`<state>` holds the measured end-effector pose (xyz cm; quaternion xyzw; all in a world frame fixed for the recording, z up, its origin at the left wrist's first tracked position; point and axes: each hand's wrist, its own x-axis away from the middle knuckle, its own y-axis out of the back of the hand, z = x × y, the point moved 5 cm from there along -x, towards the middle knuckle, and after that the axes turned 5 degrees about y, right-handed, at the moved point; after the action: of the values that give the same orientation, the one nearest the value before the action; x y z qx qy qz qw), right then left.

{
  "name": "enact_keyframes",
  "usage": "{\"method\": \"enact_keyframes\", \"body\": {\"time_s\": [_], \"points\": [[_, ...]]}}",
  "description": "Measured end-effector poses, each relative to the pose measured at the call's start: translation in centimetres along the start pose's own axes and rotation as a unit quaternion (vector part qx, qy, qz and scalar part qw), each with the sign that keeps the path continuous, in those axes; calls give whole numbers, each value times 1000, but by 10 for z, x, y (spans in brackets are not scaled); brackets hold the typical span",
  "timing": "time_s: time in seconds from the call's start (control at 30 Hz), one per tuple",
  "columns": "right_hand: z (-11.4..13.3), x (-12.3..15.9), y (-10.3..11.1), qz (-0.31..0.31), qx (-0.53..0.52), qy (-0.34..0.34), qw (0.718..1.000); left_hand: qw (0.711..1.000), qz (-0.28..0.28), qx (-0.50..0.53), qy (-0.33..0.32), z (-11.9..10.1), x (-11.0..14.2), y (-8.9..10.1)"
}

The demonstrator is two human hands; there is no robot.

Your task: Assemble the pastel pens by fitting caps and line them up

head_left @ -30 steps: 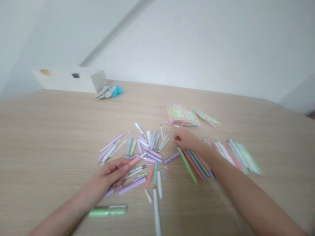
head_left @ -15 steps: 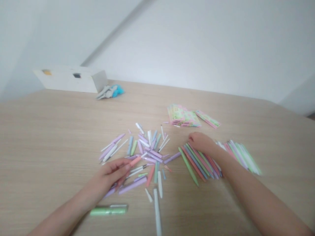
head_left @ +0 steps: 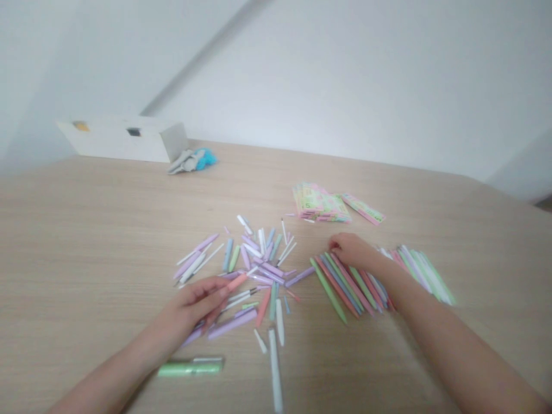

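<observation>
A loose heap of pastel pen parts (head_left: 254,270) lies mid-table: purple, white, blue, green and coral barrels, caps and thin refills. My left hand (head_left: 194,305) rests at the heap's near left edge, fingers closed on a coral pen barrel (head_left: 235,283) that sticks out to the right. My right hand (head_left: 351,250) lies curled on the far end of a row of assembled pens (head_left: 345,282) in green, coral, blue and pink. What its fingers hold is hidden.
More assembled pens (head_left: 420,273) lie fanned at the right. Pink-green packets (head_left: 321,205) sit behind the heap. A white box (head_left: 121,138) and a grey-blue cloth (head_left: 192,161) are at the back left. A green pen (head_left: 190,368) and a white barrel (head_left: 275,368) lie near me.
My right hand has moved right, from the heap's edge onto the row of assembled pens. The left hand has stayed put with the coral barrel.
</observation>
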<state>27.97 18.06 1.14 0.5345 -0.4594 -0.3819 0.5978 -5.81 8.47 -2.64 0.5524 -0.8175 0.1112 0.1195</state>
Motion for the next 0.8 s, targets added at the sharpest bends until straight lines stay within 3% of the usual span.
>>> {"method": "enact_keyframes", "body": {"time_s": [0.23, 0.4, 0.8], "points": [[-33, -3, 15, -40, 10, -50, 998, 1000, -8, -1, -7, 0, 0, 1], [-56, -3, 2, 10, 6, -72, 997, 1000, 10, 2, 4, 1, 0, 0], [-39, 4, -4, 15, -51, -30, 998, 1000, 8, 12, -2, 4, -1, 1]]}}
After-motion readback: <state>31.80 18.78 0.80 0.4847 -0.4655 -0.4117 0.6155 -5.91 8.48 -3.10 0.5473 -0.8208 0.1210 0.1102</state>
